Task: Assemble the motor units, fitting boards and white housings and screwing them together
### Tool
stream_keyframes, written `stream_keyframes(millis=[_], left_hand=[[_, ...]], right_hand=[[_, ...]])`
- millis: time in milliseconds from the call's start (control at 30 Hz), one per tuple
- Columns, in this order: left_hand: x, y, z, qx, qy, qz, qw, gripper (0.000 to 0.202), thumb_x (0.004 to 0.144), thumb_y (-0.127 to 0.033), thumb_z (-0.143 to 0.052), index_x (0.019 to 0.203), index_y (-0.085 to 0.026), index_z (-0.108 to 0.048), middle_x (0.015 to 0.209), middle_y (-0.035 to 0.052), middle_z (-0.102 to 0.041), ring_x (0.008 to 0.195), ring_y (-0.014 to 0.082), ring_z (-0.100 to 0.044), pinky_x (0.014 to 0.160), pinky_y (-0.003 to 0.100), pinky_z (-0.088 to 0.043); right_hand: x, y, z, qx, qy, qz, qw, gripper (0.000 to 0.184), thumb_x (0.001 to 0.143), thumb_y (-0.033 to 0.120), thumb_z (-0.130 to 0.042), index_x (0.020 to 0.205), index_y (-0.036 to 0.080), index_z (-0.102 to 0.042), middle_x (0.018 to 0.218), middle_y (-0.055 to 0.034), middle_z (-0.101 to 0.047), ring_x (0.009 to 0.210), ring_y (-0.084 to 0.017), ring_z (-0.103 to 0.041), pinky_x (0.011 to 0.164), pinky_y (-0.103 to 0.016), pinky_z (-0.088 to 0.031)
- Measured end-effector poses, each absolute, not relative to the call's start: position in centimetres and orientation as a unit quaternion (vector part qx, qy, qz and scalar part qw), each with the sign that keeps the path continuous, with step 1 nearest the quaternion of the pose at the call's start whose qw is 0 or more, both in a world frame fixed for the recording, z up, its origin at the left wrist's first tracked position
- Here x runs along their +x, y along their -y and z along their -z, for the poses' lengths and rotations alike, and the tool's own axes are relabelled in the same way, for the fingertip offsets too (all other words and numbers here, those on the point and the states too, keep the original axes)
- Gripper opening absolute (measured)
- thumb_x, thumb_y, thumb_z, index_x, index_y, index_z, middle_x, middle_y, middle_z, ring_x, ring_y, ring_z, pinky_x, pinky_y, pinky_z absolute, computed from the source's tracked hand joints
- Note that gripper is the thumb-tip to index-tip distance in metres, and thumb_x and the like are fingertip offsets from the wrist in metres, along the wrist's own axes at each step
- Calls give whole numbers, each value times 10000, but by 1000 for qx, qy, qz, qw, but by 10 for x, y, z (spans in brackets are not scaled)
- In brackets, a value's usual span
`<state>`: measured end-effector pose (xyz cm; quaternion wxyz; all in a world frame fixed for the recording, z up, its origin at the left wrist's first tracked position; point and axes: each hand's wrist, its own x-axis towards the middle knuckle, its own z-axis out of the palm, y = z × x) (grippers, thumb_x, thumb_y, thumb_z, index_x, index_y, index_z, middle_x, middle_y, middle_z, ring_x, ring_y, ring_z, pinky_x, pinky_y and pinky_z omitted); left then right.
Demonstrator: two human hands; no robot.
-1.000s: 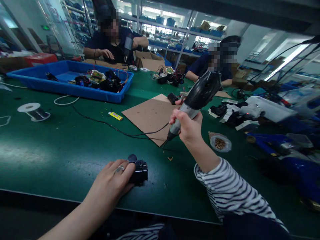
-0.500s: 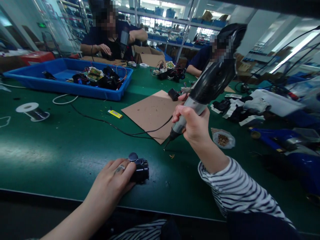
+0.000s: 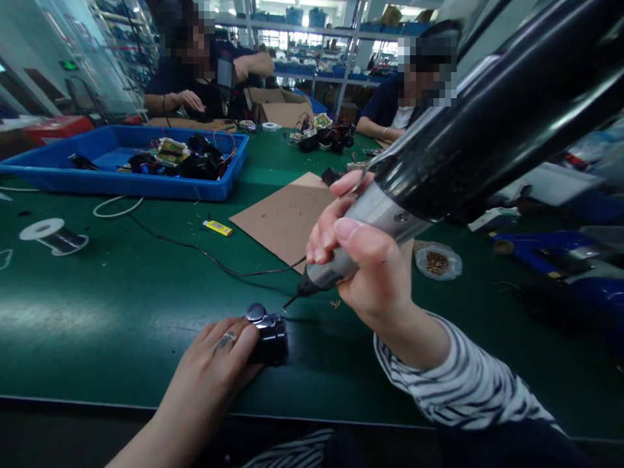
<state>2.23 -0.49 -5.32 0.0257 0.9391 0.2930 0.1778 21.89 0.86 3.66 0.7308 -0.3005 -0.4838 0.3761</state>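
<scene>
Screwdriver (image 3: 439, 153), clenched in the right hand (image 3: 377, 279), is brought nearer the black casing (image 3: 273, 341), which is kept clasped by the left hand (image 3: 219, 354).

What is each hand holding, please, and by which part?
The right hand holds the electric screwdriver around its grey lower body; the left hand holds the black housing by its left side.
</scene>
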Motion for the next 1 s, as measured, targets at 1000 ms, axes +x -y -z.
stream_keyframes(millis=[1000], left_hand=[[17,3,58,941,-285,-179,43,149,819,-178,-495,960,-154,-452,938,83,-524,824,223,-496,680,353,-438]], right_hand=[[208,-1,-32,-273,461,-418,733,210,671,233,-667,834,215,-536,568,46,-488,466,-108,-460,470,-255,-401]])
